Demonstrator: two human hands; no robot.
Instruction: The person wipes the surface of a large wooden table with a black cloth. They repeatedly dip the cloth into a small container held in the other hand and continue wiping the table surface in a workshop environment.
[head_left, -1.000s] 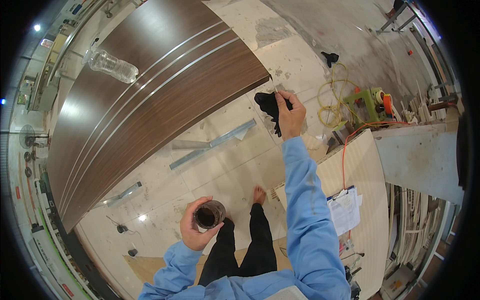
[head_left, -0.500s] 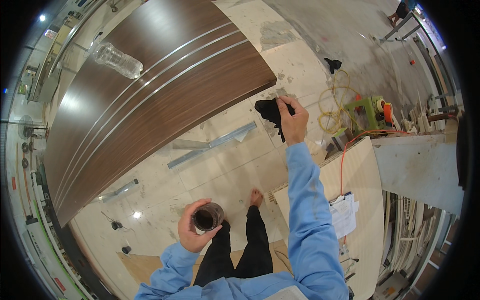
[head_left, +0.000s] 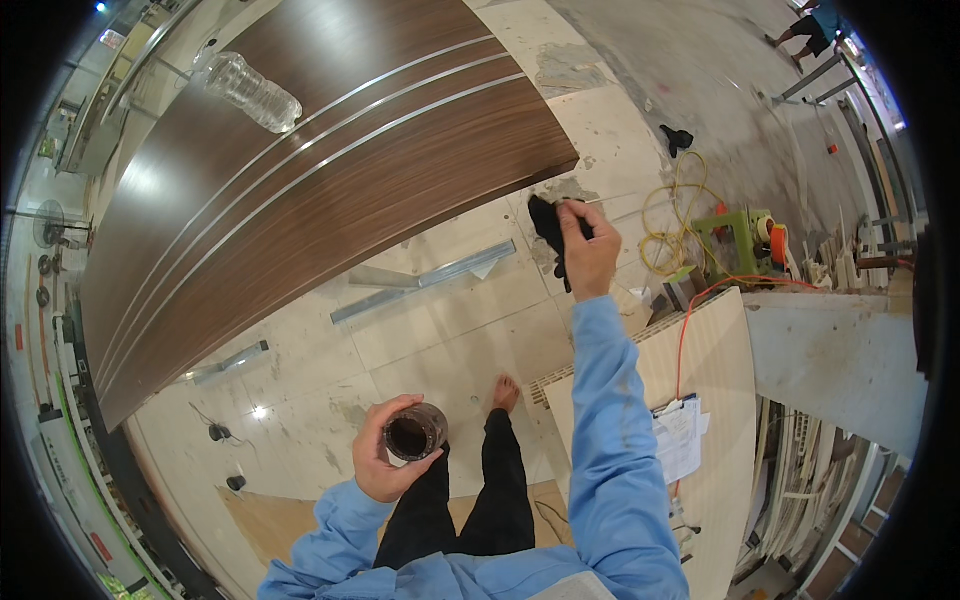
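Observation:
My left hand (head_left: 384, 455) is wrapped round a jar of dark liquid (head_left: 414, 432), held upright in front of my legs so that I look into its mouth. Farther out, my right hand (head_left: 592, 248) pinches a black cloth (head_left: 548, 228) that hangs from the fingertips; it looks like a glove or rag. The cloth is just off the near right corner of a brown wood-grain panel (head_left: 440, 180) with silver strips along it. A clear plastic bottle (head_left: 252, 92) lies on its side on that panel.
Metal channels (head_left: 425, 280) lie on the tiled floor. To the right are a pale board (head_left: 715, 350) with a clipboard (head_left: 680, 438), a green machine (head_left: 738, 240), a yellow hose (head_left: 680, 225) and an orange cord (head_left: 682, 345). Another person (head_left: 815, 32) is at the far right.
The view has shifted a little, and the panel sits slightly farther right in it. The black cloth now hangs more upright from my right hand. My left hand keeps hold of the jar.

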